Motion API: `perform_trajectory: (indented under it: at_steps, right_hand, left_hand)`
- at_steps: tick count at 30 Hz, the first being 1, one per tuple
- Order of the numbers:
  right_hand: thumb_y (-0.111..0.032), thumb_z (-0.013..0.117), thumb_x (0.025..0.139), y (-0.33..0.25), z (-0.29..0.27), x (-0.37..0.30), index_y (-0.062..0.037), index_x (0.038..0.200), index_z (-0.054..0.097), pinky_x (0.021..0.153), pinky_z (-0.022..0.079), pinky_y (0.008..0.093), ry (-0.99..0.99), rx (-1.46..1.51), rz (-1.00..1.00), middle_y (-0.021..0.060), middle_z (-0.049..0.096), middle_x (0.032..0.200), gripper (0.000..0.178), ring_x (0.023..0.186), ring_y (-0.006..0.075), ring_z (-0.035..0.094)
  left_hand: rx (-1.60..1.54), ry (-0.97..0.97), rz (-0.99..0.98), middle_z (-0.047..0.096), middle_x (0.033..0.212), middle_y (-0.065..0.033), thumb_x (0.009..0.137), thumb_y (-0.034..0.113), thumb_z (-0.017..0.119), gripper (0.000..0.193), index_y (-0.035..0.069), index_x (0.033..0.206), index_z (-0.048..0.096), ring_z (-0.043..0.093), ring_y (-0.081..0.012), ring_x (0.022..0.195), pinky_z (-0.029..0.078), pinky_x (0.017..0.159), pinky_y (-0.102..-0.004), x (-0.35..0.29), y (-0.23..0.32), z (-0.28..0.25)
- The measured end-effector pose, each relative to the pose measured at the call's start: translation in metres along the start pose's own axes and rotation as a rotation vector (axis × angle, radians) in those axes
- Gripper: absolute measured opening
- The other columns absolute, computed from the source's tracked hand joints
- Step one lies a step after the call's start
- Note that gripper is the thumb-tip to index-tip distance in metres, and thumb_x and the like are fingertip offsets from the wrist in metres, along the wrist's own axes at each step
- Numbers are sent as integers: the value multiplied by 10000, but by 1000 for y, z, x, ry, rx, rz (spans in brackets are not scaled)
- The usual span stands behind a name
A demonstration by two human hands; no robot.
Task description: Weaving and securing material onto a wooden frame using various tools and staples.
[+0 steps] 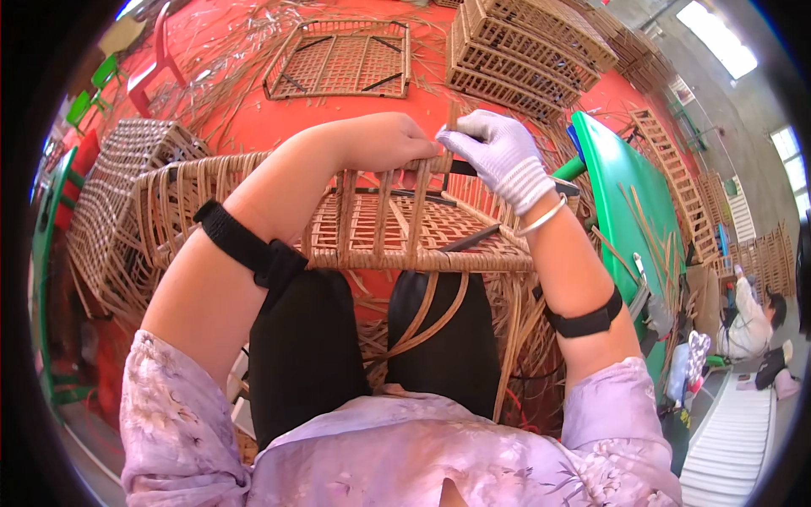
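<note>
A half-woven rattan basket (355,255) with a dark frame stands on its side across my knees. My bare left hand (384,142) is bent over its upper rail, fingers closed round the wrapped rim. Just to the right, my right hand (498,152), in a pale knitted glove, pinches a tan rattan strip (452,114) that stands up from the rail. To the right of that strip, a short dark stretch of the rail shows no wrapping. Loose strip ends (431,317) hang from the basket's lower edge over my legs.
Woven basket pieces surround me: a frame (338,63) ahead, a stack (524,59) at the far right, another basket (139,194) to the left. A green table (629,203) is close on my right. Loose strips litter the red floor. A person (748,317) sits farther right.
</note>
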State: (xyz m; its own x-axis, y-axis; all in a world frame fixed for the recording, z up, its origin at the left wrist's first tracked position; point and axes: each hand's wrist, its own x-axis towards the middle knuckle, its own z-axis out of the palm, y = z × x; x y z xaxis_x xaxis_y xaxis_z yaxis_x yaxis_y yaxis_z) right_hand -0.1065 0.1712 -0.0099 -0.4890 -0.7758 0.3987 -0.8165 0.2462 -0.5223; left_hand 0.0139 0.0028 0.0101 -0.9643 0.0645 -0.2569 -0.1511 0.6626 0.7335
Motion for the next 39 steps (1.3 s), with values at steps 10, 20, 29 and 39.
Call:
perform_trajectory:
  at_steps: [10, 20, 29, 39]
  right_hand:
    - [-395, 602, 823, 27, 7, 32, -91, 837, 719, 669, 521, 402, -525, -125, 202, 109, 688, 765, 326, 696, 293, 655]
    - [-377, 535, 868, 1, -4, 6, -111, 943, 721, 819, 524, 442, -208, -330, 292, 146, 695, 975, 333, 915, 343, 663]
    - [-254, 721, 769, -10, -3, -87, -120, 1036, 625, 821, 454, 404, 168, -473, -441, 48, 603, 971, 314, 921, 256, 593]
    - [-180, 729, 771, -9, 11, -65, -119, 889, 650, 739, 452, 400, 271, -379, -453, 52, 630, 845, 154, 776, 258, 609]
  left_hand:
    - [343, 593, 452, 674, 960, -93, 810, 192, 734, 244, 47, 1002, 697, 660, -247, 873, 530, 774, -347, -10, 8, 37]
    - [170, 234, 176, 690, 853, -115, 842, 222, 699, 286, 20, 1044, 695, 637, -168, 817, 511, 773, -322, 3, 18, 13]
    - [-115, -37, 50, 703, 884, -20, 870, 246, 707, 291, 26, 1057, 733, 597, -94, 817, 471, 763, -274, 17, 4, -4]
    - [-225, -32, 108, 723, 876, -18, 880, 204, 683, 264, 10, 1052, 734, 636, -89, 861, 491, 819, -262, 22, -3, 2]
